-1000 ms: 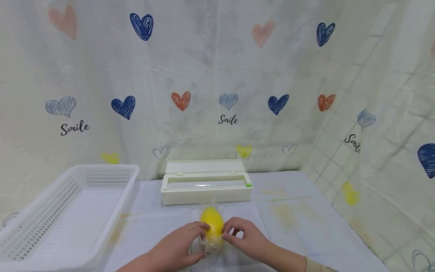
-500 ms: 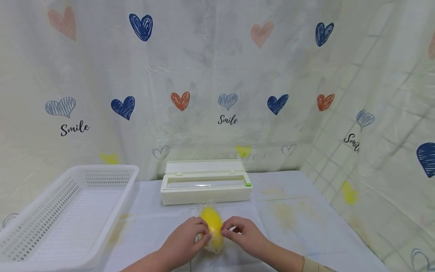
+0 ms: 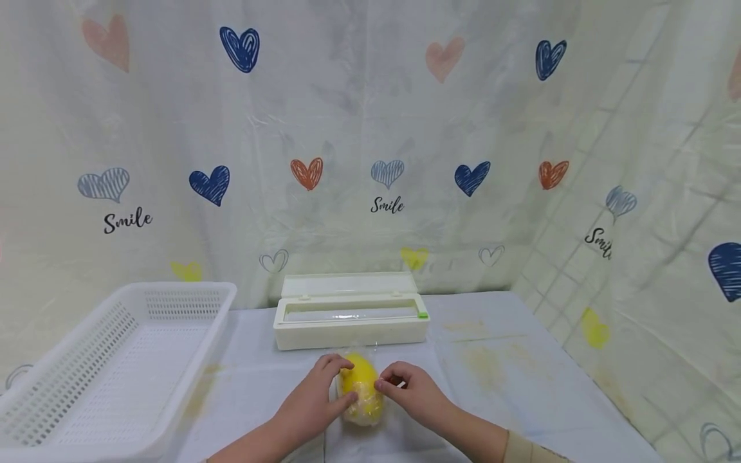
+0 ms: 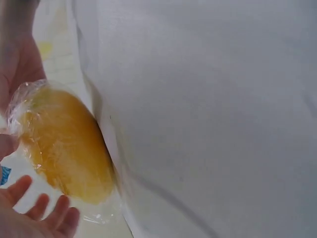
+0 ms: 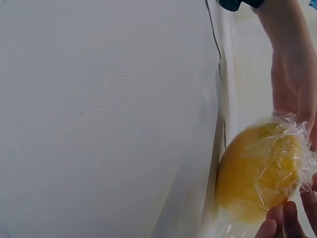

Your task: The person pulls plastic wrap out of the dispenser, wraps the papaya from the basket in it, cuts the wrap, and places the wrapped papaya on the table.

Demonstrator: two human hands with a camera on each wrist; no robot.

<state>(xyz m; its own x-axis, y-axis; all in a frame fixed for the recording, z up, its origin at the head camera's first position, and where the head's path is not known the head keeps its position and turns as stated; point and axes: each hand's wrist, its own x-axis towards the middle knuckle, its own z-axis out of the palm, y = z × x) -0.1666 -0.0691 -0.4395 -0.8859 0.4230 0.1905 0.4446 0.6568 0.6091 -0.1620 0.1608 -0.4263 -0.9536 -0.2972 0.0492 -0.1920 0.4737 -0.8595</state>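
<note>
A yellow mango (image 3: 361, 372), bundled in clear plastic wrap (image 3: 365, 406), lies on the table between both hands. The wrap is crumpled over its near end and juts out thinly past the far end. My left hand (image 3: 309, 395) is at its left side, fingers and thumb spread apart, thumb tip right at the wrap. In the left wrist view its loosely bent fingers (image 4: 54, 215) stand beside the mango. My right hand (image 3: 418, 393) pinches the wrap's right edge between thumb and index finger. The right wrist view shows its fingertips (image 5: 285, 218) against the wrapped fruit.
Behind the mango stands a white cling film box (image 3: 350, 333), lid raised, with a roll inside and a green slider at its right end. A large white plastic basket (image 3: 199, 373) occupies the left side. A heart-printed curtain (image 3: 347, 128) hangs behind the table.
The loose wrap at the near end has been folded up onto the mango. My left fingers pinched together half a second ago and have since spread. My right hand stays nearly in place.
</note>
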